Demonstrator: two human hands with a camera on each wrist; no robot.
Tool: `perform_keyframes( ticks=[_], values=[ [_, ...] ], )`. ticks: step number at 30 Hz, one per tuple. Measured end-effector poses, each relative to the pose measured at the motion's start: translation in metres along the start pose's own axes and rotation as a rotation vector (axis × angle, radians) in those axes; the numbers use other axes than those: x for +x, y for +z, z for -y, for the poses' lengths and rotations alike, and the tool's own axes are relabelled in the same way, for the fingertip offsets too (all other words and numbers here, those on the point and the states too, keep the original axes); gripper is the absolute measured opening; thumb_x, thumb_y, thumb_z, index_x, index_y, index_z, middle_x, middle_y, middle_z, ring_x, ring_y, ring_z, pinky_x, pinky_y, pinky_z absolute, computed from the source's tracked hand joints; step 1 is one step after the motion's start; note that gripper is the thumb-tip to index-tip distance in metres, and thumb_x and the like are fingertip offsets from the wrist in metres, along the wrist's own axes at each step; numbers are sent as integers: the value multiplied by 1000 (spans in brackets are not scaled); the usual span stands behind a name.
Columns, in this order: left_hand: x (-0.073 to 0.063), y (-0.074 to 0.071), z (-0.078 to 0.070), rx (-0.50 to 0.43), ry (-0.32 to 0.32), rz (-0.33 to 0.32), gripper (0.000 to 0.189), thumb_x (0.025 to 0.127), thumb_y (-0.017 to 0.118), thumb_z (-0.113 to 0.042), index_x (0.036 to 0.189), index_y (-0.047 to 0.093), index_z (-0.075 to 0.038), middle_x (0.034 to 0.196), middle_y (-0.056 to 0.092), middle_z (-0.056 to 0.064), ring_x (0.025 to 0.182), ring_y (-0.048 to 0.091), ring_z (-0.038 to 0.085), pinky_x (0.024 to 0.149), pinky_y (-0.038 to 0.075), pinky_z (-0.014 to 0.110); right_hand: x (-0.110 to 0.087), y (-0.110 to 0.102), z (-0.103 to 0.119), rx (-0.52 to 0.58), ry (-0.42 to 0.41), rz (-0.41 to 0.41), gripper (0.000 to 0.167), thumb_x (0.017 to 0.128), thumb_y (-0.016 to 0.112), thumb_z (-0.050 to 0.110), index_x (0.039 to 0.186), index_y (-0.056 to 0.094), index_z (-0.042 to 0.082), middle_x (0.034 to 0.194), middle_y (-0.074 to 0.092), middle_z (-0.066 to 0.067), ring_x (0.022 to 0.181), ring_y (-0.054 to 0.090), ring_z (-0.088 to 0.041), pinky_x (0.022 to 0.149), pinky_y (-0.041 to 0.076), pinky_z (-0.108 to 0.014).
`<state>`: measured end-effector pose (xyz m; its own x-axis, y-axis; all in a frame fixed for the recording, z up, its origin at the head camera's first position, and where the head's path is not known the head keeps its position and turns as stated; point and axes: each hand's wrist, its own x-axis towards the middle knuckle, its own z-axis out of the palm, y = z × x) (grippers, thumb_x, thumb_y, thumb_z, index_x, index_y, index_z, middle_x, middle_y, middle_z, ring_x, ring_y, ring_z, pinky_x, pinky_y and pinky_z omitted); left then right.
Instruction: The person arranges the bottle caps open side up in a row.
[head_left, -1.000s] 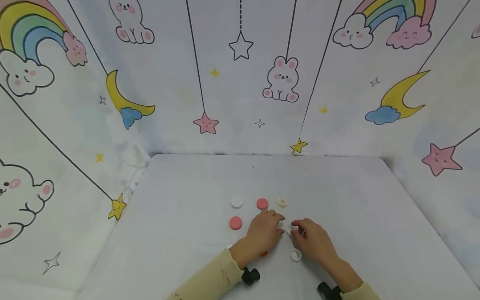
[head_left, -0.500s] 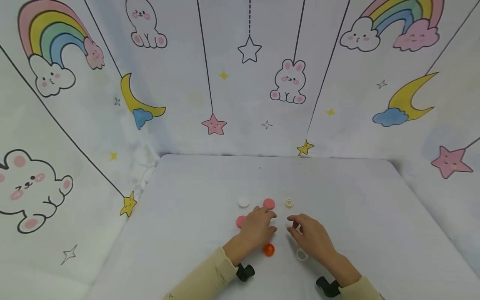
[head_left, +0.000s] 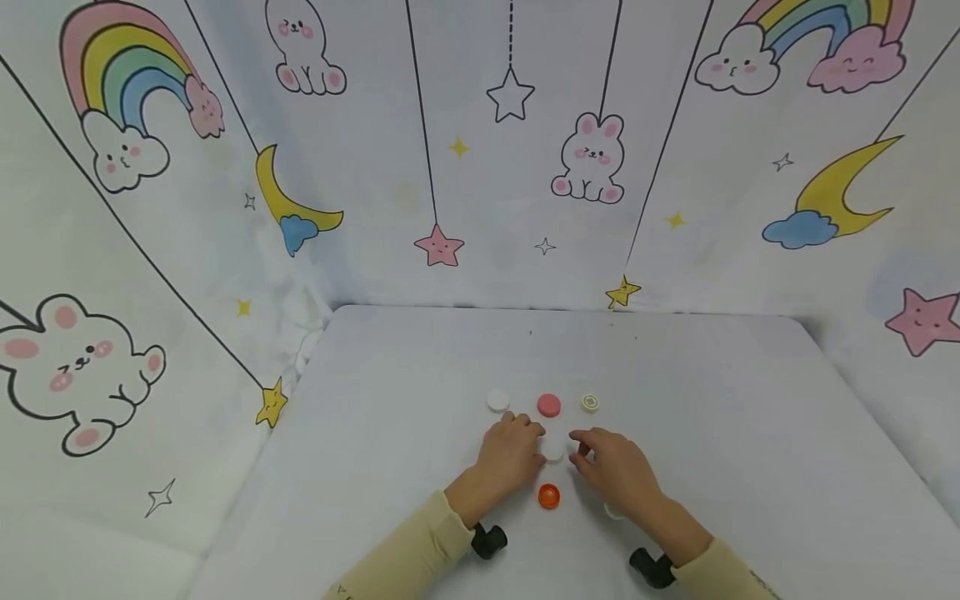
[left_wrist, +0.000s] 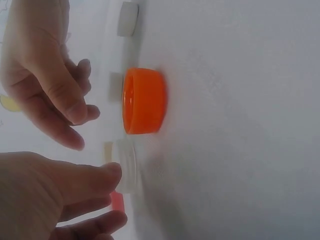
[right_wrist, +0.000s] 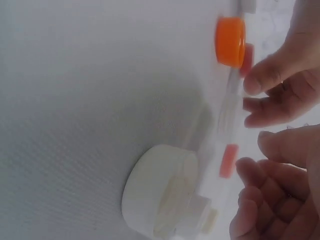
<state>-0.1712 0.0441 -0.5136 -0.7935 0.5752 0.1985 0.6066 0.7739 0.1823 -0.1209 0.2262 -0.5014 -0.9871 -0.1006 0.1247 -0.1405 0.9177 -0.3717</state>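
A pale, see-through white bottle cap [head_left: 553, 451] lies on the table between the two hands. Loosely curved, the fingers of the left hand [head_left: 508, 454] are at its left edge; whether they touch it I cannot tell. To the right, the right hand [head_left: 618, 467] hovers apart from the cap, thumb and fingers spread and holding nothing. Nearer the person sits an orange cap [head_left: 549, 497], hollow side up. Partly under the right hand is a thicker white cap [right_wrist: 150, 192]. The left hand mostly covers a pink cap [head_left: 488, 435].
Behind the hands, a row holds a flat white cap [head_left: 498, 401], a pink cap [head_left: 549, 406] and a small cream cap [head_left: 590, 403]. Black wrist cameras [head_left: 491, 542] sit by the sleeves. A patterned cloth wall [head_left: 525, 192] rises at the table's back edge.
The right hand's fingers were around the see-through cap a second ago and have come off it. Relative to the other caps, that cap now lies farther left, beside the left hand. The head view shifted slightly.
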Motion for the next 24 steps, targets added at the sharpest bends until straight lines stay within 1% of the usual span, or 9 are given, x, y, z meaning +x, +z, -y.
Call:
perform_keyframes(
  ticks=[4, 8, 12, 17, 24],
  values=[
    [0, 2, 2, 5, 5, -13, 31, 77, 82, -26, 104, 73, -14, 90, 66, 1, 79, 54, 19, 66, 46, 27, 1, 2, 3, -3, 10, -1, 35, 78, 80, 15, 112, 71, 7, 76, 63, 8, 63, 49, -8, 60, 45, -27],
    [2, 3, 1, -7, -12, 12, 32, 77, 81, -27, 105, 74, -15, 90, 66, 1, 80, 55, 19, 64, 46, 28, 2, 3, 4, -11, 8, 7, 39, 77, 82, 16, 113, 70, 8, 75, 63, 9, 65, 52, -8, 63, 48, -28],
    [3, 2, -1, -6, -22, 32, 33, 77, 81, -27, 107, 73, -15, 92, 66, 1, 81, 56, 19, 65, 47, 29, 3, 5, 5, -2, 16, 31, 41, 77, 82, 16, 115, 70, 7, 75, 63, 8, 66, 53, -9, 65, 49, -30],
    [3, 1, -2, 2, -10, 29, 32, 77, 81, -26, 106, 73, -14, 91, 67, 1, 80, 54, 19, 67, 45, 27, 4, 8, 5, 0, 49, 81, 44, 77, 82, 17, 118, 69, 7, 75, 63, 7, 65, 51, -9, 65, 49, -29],
    [4, -2, -3, 26, 1, 51, 33, 77, 82, -30, 104, 73, -14, 89, 65, 2, 80, 52, 19, 66, 42, 27, 7, 8, 7, 2, 50, 92, 45, 77, 83, 17, 118, 69, 6, 74, 63, 7, 65, 51, -9, 66, 50, -29]
  ],
)
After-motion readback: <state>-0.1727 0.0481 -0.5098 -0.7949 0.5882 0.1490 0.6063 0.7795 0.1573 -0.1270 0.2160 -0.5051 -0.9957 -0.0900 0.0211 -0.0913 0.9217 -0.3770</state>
